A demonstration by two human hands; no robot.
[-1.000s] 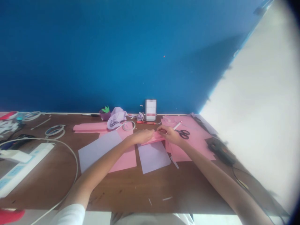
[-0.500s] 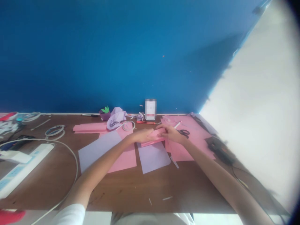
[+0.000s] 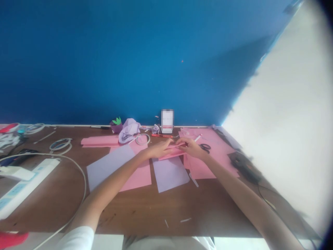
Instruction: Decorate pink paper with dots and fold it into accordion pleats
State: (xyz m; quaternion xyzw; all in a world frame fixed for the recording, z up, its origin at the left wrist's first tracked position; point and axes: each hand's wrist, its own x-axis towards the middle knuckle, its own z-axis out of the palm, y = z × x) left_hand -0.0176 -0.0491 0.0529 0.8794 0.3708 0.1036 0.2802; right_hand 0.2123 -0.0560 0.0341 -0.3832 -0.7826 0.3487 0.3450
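Note:
Both hands grip a folded piece of pink paper (image 3: 173,153) over the middle of the desk. My left hand (image 3: 160,149) is closed on its left side, and my right hand (image 3: 189,147) pinches its right side and upper edge. Beneath it lies a small lilac paper sheet (image 3: 170,177). Close to my right hand are black-handled scissors (image 3: 205,147) on a large pink sheet (image 3: 215,163). To the left of my left hand, a bigger lilac sheet (image 3: 106,166) overlaps another pink sheet (image 3: 139,177).
A phone (image 3: 167,121) stands against the blue wall, with an orange cutter (image 3: 161,135) before it. Crumpled lilac paper (image 3: 129,131), a tape roll (image 3: 143,139) and a purple paper pot with green leaves (image 3: 116,126) sit behind. A power strip (image 3: 28,187) and cable occupy the left.
My fingers have shifted on the folded pink paper: the left thumb has risen toward the right fingers, and the paper's lower edge sits slightly higher. The other things stay put.

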